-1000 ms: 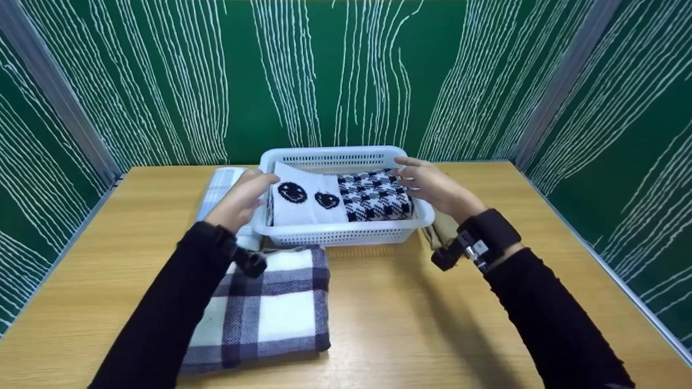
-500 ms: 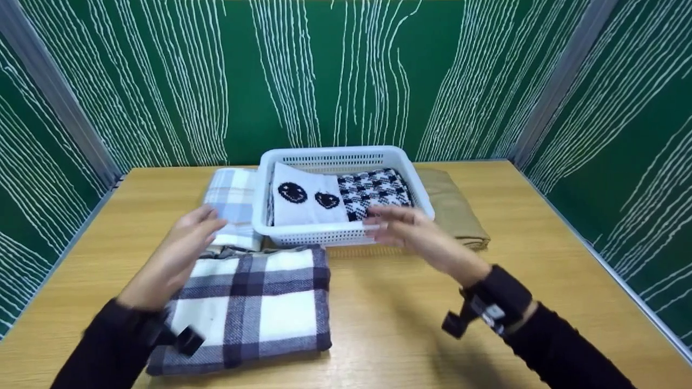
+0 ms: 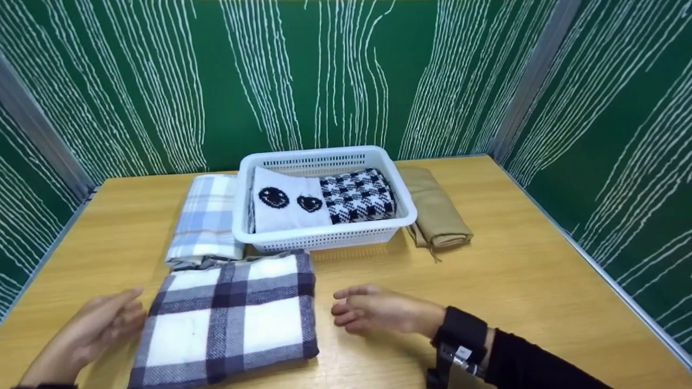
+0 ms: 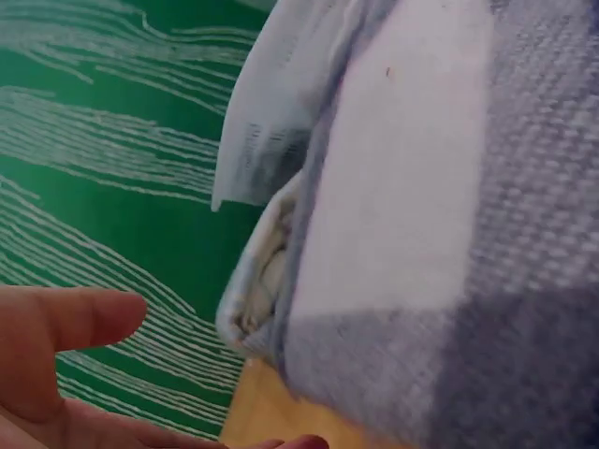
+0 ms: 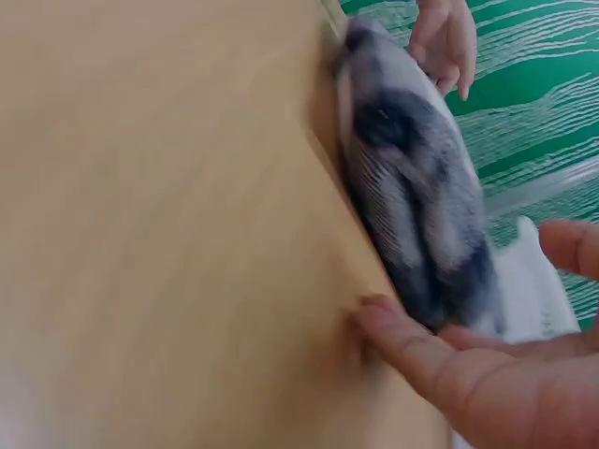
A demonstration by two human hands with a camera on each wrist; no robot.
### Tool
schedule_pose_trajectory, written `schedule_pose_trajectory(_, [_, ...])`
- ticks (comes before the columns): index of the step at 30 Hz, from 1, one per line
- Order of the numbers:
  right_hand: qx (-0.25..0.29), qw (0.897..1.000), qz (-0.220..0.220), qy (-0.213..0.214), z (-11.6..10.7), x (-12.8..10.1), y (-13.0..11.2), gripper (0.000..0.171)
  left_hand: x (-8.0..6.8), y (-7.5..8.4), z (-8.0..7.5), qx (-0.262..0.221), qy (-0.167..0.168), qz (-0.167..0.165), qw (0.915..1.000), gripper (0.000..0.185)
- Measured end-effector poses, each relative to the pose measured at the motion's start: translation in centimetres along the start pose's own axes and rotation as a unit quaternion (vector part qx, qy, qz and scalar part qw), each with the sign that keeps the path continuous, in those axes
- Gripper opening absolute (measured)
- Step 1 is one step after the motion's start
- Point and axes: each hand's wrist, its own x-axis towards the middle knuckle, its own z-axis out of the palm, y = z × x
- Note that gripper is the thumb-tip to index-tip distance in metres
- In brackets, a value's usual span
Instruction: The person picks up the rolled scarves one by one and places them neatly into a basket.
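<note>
A thick folded plaid blanket [image 3: 227, 319] in white, grey and dark purple lies on the front left of the table. My left hand [image 3: 97, 329] hovers by its left edge, fingers extended; whether they touch the fabric I cannot tell. In the left wrist view that hand [image 4: 56, 365] shows a spread thumb beside the plaid cloth. To the blanket's right is my right hand [image 3: 378, 310], relaxed and apart from it, holding nothing. Behind the blanket stands a white plastic basket [image 3: 324, 237] holding a folded white knit [image 3: 289, 216] with black eye shapes and a houndstooth knit [image 3: 359, 195].
A folded light-blue plaid cloth [image 3: 208, 216] lies against the basket's left side, partly behind the front blanket. On the basket's right rests a folded tan cloth [image 3: 438, 210]. Green walls [image 3: 216, 81] with white streaks enclose the wooden table [image 3: 508, 270] at the back and sides.
Both hands have come away from the basket, back toward the front of the table, and now flank the plaid blanket. The head view has shifted slightly. Basket and cloths have stayed put.
</note>
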Motion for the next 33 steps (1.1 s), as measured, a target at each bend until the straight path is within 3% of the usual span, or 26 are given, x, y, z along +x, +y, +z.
schedule_pose_trajectory(1, [0.017,1.0,0.004,0.006,0.3,0.2,0.2,0.053,0.1,-0.7,-0.5,-0.027,-0.016,-0.009,0.9995,0.041])
schedule_pose_trajectory(2, [0.036,0.999,0.006,0.013,0.5,0.4,0.4,0.051,0.1,-1.2,-0.7,-0.046,-0.031,-0.024,0.9982,0.045])
schedule_pose_trajectory(4, [0.069,0.997,0.008,0.019,0.8,0.8,0.8,0.047,0.2,-1.9,-0.8,-0.031,-0.051,-0.047,0.9971,0.047])
schedule_pose_trajectory(7, [0.093,0.995,0.007,0.021,1.2,1.3,1.3,0.042,0.3,-2.2,-0.4,0.06,-0.049,-0.064,0.9949,0.068])
schedule_pose_trajectory(9, [0.106,0.994,0.006,0.013,1.5,1.7,1.4,0.037,0.4,-2.0,0.2,0.12,-0.029,-0.085,0.9887,0.086])
schedule_pose_trajectory(13, [0.117,0.993,0.003,-0.001,2.3,2.5,1.4,0.02,0.8,-2.0,0.3,0.156,-0.01,-0.101,0.9825,0.092])
schedule_pose_trajectory(16, [0.127,0.992,-0.001,0.003,2.8,3.2,1.3,0.011,1.0,-2.3,0.2,0.136,-0.028,-0.09,0.9862,0.079])
schedule_pose_trajectory(21, [0.117,0.992,0.003,0.05,3.6,4.2,1.2,0.013,1.4,-2.5,0.5,0.081,-0.077,-0.071,0.9912,0.061])
schedule_pose_trajectory(26, [0.092,0.991,0.023,0.091,4.3,4.8,1.1,0.017,1.7,-2.6,1.5,0.062,-0.106,-0.057,0.9908,0.062])
schedule_pose_trajectory(33, [0.073,0.99,0.045,0.113,4.5,4.8,1.1,0.021,0.7,-2.6,2.6,0.022,-0.12,-0.11,0.9864,0.085])
